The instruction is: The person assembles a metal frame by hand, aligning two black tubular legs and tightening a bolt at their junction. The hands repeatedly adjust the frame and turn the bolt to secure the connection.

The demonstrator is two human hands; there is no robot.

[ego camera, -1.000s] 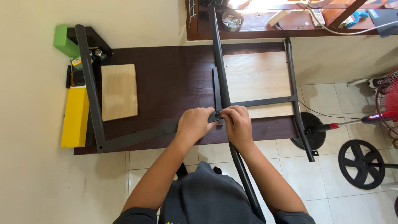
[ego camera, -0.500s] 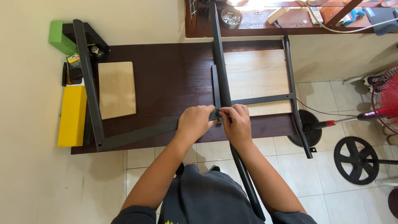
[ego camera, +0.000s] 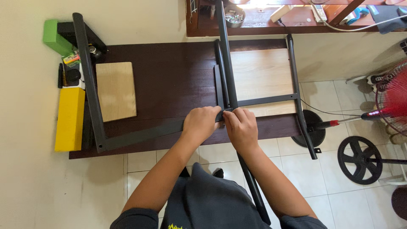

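A dark grey metal frame (ego camera: 140, 135) of long bars lies across a dark brown table (ego camera: 169, 72). My left hand (ego camera: 202, 124) and my right hand (ego camera: 241, 127) meet at the joint where a long upright bar (ego camera: 226, 55) crosses a flat crossbar (ego camera: 266, 100). Both hands are closed over that joint, fingertips touching, and the joint itself is hidden under them. A large light wooden panel (ego camera: 263, 76) lies under the frame to the right of the upright bar.
A smaller wooden board (ego camera: 116, 90) lies at the table's left, beside a yellow box (ego camera: 69, 118), a green box (ego camera: 56, 37) and small items. A red fan (ego camera: 392, 99) and black fan bases (ego camera: 359, 159) stand on the tiled floor at right. A brown shelf (ego camera: 296, 21) holds cables behind.
Both hands stay on the frame joint. The view has shifted slightly; nothing else has visibly moved.
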